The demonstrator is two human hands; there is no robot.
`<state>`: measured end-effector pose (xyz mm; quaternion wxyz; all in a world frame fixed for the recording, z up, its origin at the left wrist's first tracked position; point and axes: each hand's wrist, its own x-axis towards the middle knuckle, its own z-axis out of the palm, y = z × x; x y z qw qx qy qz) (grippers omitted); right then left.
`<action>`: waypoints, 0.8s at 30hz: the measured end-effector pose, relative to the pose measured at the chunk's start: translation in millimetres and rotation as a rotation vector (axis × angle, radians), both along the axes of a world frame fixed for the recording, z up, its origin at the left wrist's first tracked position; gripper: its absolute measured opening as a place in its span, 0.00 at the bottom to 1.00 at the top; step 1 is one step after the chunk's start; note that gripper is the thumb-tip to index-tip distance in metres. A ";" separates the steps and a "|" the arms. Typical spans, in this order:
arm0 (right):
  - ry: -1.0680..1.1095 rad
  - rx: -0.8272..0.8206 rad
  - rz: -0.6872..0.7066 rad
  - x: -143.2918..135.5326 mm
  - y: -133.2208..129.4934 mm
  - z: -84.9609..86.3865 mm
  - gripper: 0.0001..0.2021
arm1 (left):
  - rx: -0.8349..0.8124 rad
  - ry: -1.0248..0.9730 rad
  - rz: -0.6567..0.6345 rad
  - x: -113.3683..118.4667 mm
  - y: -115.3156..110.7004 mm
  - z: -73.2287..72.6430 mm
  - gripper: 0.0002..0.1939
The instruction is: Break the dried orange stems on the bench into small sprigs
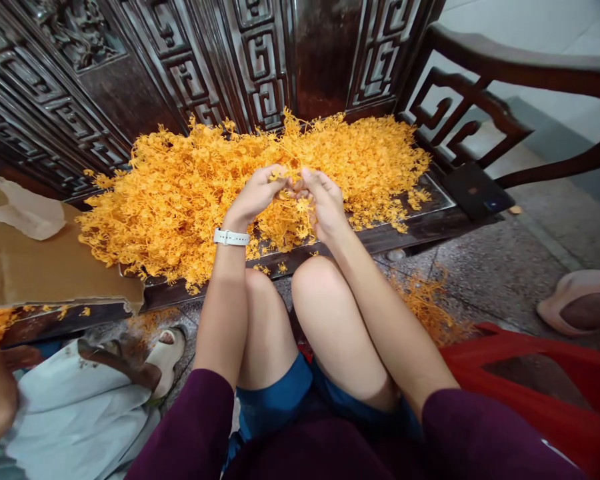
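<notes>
A long heap of small orange plastic pieces (170,200) covers the dark carved wooden bench. Above the front of the heap, my left hand (261,193) and my right hand (325,200) meet, fingertips nearly touching. My left hand, with a white band at its wrist, pinches an orange piece (280,177). Curled fingers of my right hand hold orange pieces (303,203) too, close to the palm. Where one hand's pieces end and the other's begin is too small to tell.
Cardboard (55,260) lies at the bench's left end, beside another person's arm and pale clothing. A dark wallet-like object (477,190) rests by the armrest (525,67) at right. A red stool (540,373) and fallen orange pieces (427,307) are on the floor side.
</notes>
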<state>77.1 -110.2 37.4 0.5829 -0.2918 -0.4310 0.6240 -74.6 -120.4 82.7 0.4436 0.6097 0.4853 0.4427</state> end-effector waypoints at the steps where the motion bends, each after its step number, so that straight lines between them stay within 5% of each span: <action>1: -0.001 0.006 -0.020 0.3 0.9 -0.7 0.28 | 0.023 0.009 -0.018 0.7 0.0 -0.4 0.10; 7: -0.017 0.059 -0.049 0.6 5.2 -7.2 0.25 | 0.200 0.018 -0.046 5.9 0.0 -0.2 0.27; 15: -0.039 0.131 0.160 -1.6 -2.9 3.0 0.24 | 0.305 -0.137 0.264 14.6 14.6 -13.0 0.30; 24: 0.130 0.058 0.328 1.3 -10.3 17.0 0.19 | 0.506 -0.090 0.456 30.6 23.1 -16.4 0.31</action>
